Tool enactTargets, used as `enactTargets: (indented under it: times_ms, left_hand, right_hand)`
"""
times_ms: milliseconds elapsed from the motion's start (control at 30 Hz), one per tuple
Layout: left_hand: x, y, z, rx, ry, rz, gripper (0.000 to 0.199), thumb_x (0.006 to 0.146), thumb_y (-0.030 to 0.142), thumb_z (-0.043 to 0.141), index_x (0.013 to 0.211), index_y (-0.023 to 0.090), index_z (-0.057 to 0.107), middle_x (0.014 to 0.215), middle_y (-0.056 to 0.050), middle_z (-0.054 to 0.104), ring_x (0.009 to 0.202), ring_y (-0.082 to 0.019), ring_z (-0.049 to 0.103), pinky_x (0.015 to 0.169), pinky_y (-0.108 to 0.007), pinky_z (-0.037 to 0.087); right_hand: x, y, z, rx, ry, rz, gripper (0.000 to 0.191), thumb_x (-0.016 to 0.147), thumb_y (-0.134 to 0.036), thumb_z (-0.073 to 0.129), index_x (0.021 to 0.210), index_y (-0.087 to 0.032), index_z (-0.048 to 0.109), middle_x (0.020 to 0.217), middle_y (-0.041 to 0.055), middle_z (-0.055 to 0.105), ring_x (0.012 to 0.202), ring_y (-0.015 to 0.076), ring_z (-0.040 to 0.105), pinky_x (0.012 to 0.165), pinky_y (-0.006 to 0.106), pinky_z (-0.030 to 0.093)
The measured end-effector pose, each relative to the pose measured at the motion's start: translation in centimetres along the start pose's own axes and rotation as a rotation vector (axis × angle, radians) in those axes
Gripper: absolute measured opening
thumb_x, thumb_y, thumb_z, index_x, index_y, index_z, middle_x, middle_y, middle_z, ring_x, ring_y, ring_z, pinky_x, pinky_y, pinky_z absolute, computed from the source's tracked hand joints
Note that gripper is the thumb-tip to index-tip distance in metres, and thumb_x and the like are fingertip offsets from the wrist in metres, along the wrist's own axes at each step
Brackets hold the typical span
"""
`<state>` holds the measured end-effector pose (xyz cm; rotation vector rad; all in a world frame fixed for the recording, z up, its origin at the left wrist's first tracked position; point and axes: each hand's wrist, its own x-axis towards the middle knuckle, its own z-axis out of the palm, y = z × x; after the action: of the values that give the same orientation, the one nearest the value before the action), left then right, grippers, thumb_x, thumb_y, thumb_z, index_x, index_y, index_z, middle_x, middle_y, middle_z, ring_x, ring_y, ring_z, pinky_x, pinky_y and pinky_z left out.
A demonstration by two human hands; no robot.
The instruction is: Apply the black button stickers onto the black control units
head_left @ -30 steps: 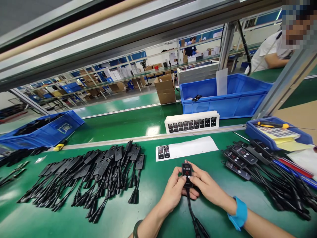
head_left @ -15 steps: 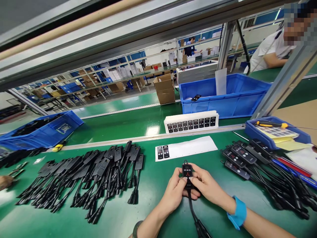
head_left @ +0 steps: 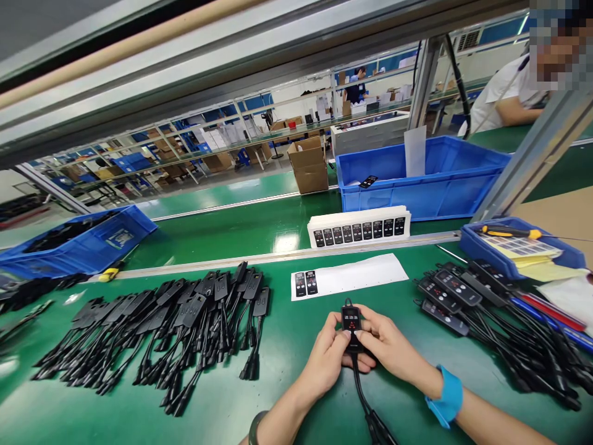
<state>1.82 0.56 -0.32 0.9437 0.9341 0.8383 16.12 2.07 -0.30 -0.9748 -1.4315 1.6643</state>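
Note:
Between my two hands is a black controller box (head_left: pixel 351 321) with a hanging loop on top, a dark labelled face and black cables running toward me. My left hand (head_left: pixel 328 349) grips its left side, thumb on the lower face. From the other side my right hand (head_left: pixel 382 346) holds it, thumb also pressed on the front. Just beyond lies a white label sheet (head_left: pixel 356 275) with two black labels at its left end. Unlabelled-looking black controllers (head_left: pixel 189 312) with cables lie in rows to the left. Controllers with labelled faces (head_left: pixel 456 289) are piled at the right.
A stack of label sheets (head_left: pixel 359 228) stands behind the metal strip. Blue bins stand at the back (head_left: pixel 417 201) and left (head_left: pixel 88 244). A blue tray (head_left: pixel 519 241) at right holds a screwdriver (head_left: pixel 512 232) and papers. A person (head_left: pixel 504 99) sits at far right.
My hands and the controller stay almost still. At the far left edge, another person's hand has gone out of view. The view has shifted very slightly.

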Motion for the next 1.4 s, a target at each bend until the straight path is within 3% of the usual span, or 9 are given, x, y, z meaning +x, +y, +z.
enactTargets:
  times_ms: [267,567,800,1067,1233,1400]
  left_hand:
    - [0.03,-0.06,0.01,-0.027,-0.001,-0.004,0.038,0.083,0.047,0.054,0.103,0.018,0.037,0.07,-0.002,0.065,0.062,-0.021,0.07,0.053,-0.027,0.051]
    - [-0.01,-0.09,0.04,0.001,-0.008,0.007,0.04,0.084,0.049,0.054,0.103,0.018,0.037,0.066,-0.002,0.066,0.062,-0.022,0.07,0.053,-0.027,0.052]
    - [0.14,-0.26,-0.22,-0.047,-0.009,0.015,0.036,0.084,0.047,0.055,0.101,0.019,0.039,0.074,-0.003,0.067,0.055,-0.017,0.068,0.052,-0.026,0.054]
    - [0.09,-0.01,-0.15,-0.052,-0.012,0.017,0.036,0.084,0.046,0.056,0.1,0.019,0.038,0.073,-0.004,0.067,0.055,-0.018,0.068,0.052,-0.026,0.054]
    - [0.07,0.03,-0.12,-0.054,-0.004,0.017,0.036,0.084,0.042,0.054,0.105,0.018,0.038,0.068,-0.002,0.066,0.059,-0.02,0.069,0.055,-0.028,0.054]
    - [-0.07,0.11,-0.18,-0.082,-0.058,0.027,0.035,0.081,0.034,0.057,0.107,0.018,0.04,0.082,-0.005,0.068,0.065,-0.02,0.07,0.056,-0.027,0.054]
  right_hand:
    - [-0.01,-0.29,-0.16,-0.057,0.01,-0.036,0.037,0.082,-0.029,0.046,0.117,-0.018,0.047,0.072,-0.0015,0.062,0.044,0.0085,0.047,0.042,0.021,0.038]
    - [0.06,-0.2,-0.05,-0.002,-0.006,0.013,0.038,0.081,-0.031,0.047,0.117,-0.018,0.047,0.064,-0.0049,0.056,0.037,0.0071,0.041,0.038,0.02,0.033]
    - [-0.04,-0.39,-0.44,-0.094,0.034,-0.057,0.044,0.08,-0.027,0.043,0.121,-0.014,0.052,0.059,-0.0059,0.047,0.051,0.0106,0.042,0.05,0.023,0.035]
    - [0.05,-0.28,-0.29,-0.046,0.018,-0.039,0.048,0.079,-0.027,0.045,0.125,-0.014,0.049,0.06,-0.0059,0.048,0.049,0.0098,0.04,0.048,0.022,0.035]
    - [0.01,-0.17,-0.13,0.027,-0.038,-0.024,0.049,0.085,-0.031,0.044,0.131,-0.017,0.038,0.068,-0.0041,0.056,0.041,0.0082,0.045,0.043,0.022,0.039]
    - [-0.06,-0.56,0.03,-0.024,0.001,-0.012,0.041,0.083,-0.034,0.047,0.121,-0.018,0.046,0.064,-0.005,0.056,0.04,0.0078,0.045,0.041,0.021,0.038]
